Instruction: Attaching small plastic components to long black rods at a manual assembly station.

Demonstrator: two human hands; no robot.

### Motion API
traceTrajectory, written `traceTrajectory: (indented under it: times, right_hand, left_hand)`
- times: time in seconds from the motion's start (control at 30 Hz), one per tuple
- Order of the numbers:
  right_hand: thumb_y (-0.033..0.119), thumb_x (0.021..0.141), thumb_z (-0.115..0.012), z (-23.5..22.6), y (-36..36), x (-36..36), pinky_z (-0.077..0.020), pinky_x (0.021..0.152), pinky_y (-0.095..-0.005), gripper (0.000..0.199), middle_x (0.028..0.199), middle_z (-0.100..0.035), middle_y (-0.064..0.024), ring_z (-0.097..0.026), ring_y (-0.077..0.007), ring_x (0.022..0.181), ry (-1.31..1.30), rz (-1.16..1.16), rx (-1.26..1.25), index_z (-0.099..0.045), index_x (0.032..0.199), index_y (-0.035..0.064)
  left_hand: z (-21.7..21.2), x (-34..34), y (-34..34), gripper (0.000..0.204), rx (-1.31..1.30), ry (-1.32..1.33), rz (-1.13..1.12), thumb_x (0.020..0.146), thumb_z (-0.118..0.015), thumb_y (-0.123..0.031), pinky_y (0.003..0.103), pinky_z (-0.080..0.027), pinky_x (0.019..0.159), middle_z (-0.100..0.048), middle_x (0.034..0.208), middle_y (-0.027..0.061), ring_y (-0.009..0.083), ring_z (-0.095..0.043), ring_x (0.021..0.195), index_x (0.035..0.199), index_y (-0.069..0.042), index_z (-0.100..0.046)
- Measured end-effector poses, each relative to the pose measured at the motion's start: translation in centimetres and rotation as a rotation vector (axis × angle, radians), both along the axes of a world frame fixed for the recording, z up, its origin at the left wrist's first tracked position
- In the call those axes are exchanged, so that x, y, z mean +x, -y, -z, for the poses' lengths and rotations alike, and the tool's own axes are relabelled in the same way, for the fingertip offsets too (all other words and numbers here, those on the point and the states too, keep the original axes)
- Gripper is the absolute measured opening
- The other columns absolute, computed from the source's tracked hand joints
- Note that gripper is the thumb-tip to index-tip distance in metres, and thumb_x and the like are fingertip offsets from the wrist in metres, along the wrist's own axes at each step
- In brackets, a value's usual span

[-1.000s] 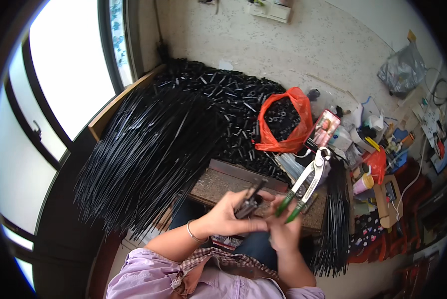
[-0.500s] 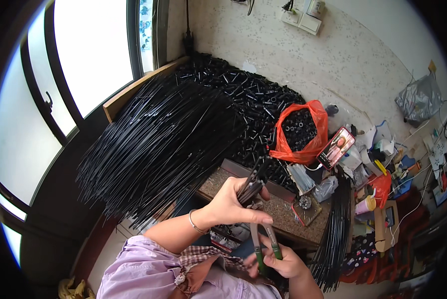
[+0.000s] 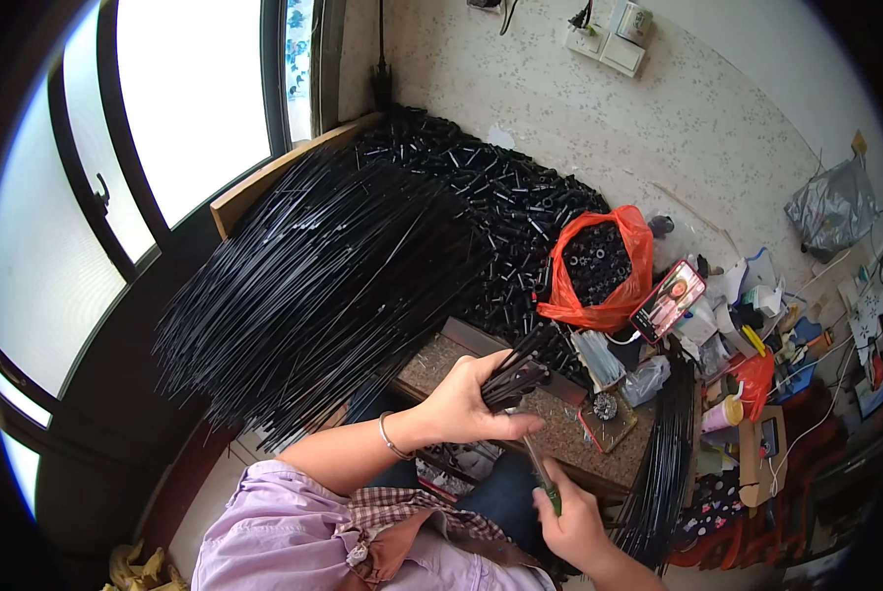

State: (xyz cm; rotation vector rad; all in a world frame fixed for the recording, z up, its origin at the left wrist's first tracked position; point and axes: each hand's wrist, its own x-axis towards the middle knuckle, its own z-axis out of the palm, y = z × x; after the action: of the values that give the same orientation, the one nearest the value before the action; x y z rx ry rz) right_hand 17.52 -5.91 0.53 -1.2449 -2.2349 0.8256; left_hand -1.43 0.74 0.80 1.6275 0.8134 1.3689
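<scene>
Beneath the outstretched thumb of the left hand (image 3: 461, 406), the upper end of the pliers (image 3: 541, 471) is lost from sight, so whether their jaws are apart cannot be told. Below and to the right, the right hand (image 3: 571, 522) is closed around their green-gripped handles, of which little more than one shows. The left fingers are curled around a bundle of short black pieces (image 3: 512, 382), whose ends stick out past the hand, above the speckled worktop (image 3: 559, 426).

Right of and beyond the left hand, a red-framed phone (image 3: 669, 300) shows a lit picture of a person; any small writing on its screen is too tiny to read, as is any print on the pinkish, yellow-lidded cup (image 3: 723, 414) farther right. Ahead of the left hand, an orange-red bag (image 3: 607, 317) holds black rings beside a heap of black tubes (image 3: 535, 212); to its left fan long black strands (image 3: 294, 276).

A second ago the pliers pointed away over the worktop, in full view and spread; half a second ago both handles showed under the left hand. The left hand has kept its bundle throughout.
</scene>
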Motion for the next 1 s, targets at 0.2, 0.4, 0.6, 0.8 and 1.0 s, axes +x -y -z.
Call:
traceTrajectory:
  times: [0.2, 0.4, 0.6, 0.8, 1.0]
  right_hand:
    - [0.007, 0.074, -0.043, 1.3, -0.1, -1.5, -0.0403, 0.048, -0.0213, 0.025, 0.064, -0.051, -0.0071, -0.050, -0.0103, 0.051, -0.367, -0.060, -0.108, -0.041, 0.097, -0.0025]
    - [0.006, 0.072, -0.046, 1.7, 0.7, -2.4, -0.0418, 0.056, -0.0253, 0.037, 0.076, -0.052, -0.0150, -0.055, -0.0166, 0.062, -0.178, 0.007, -0.090, -0.036, 0.107, 0.0002]
    - [0.012, 0.076, -0.044, 1.9, 0.3, -2.0, -0.0384, 0.043, -0.0185, 0.015, 0.055, -0.050, -0.0029, -0.047, -0.0065, 0.044, -0.299, 0.077, -0.273, -0.043, 0.081, -0.0021]
    - [0.017, 0.072, -0.050, 4.1, -4.3, 2.6, -0.0390, 0.050, -0.0224, 0.024, 0.066, -0.049, -0.0081, -0.048, -0.0125, 0.055, -0.074, 0.202, -0.034, -0.049, 0.083, -0.0032]
    - [0.032, 0.065, -0.054, 8.3, -4.8, 2.9, -0.0369, 0.069, -0.0359, 0.038, 0.083, -0.046, -0.0153, -0.045, -0.0292, 0.081, 0.468, 0.516, 0.162, -0.048, 0.081, -0.0019]
  left_hand:
    - [-1.2, -0.2, 1.4, 0.034, -0.069, 0.239, 0.057, 0.049, -0.070, -0.013, 0.015, -0.028, 0.046, -0.044, 0.063, -0.0023, 0.0023, -0.037, 0.054, 0.071, -0.003, -0.046]
    - [-0.6, 0.8, 1.6, 0.030, 0.007, 0.293, -0.098, 0.050, -0.066, -0.013, 0.017, -0.025, 0.041, -0.036, 0.054, -0.0045, 0.0029, -0.031, 0.048, 0.061, -0.006, -0.040]
    - [-1.0, 1.3, 1.3, 0.027, -0.004, 0.264, -0.129, 0.055, -0.064, -0.007, 0.016, -0.029, 0.045, -0.040, 0.056, -0.0045, 0.0019, -0.035, 0.052, 0.067, -0.004, -0.040]
    - [-0.3, -0.4, 1.3, 0.028, 0.001, 0.064, 0.017, 0.063, -0.061, -0.007, 0.019, -0.033, 0.044, -0.048, 0.056, -0.0010, 0.0033, -0.041, 0.049, 0.087, -0.002, -0.046]
    - [2.2, -2.3, 1.7, 0.022, 0.134, -0.126, 0.066, 0.062, -0.062, -0.008, 0.019, -0.032, 0.042, -0.046, 0.052, 0.0010, 0.0058, -0.040, 0.044, 0.075, -0.002, -0.046]
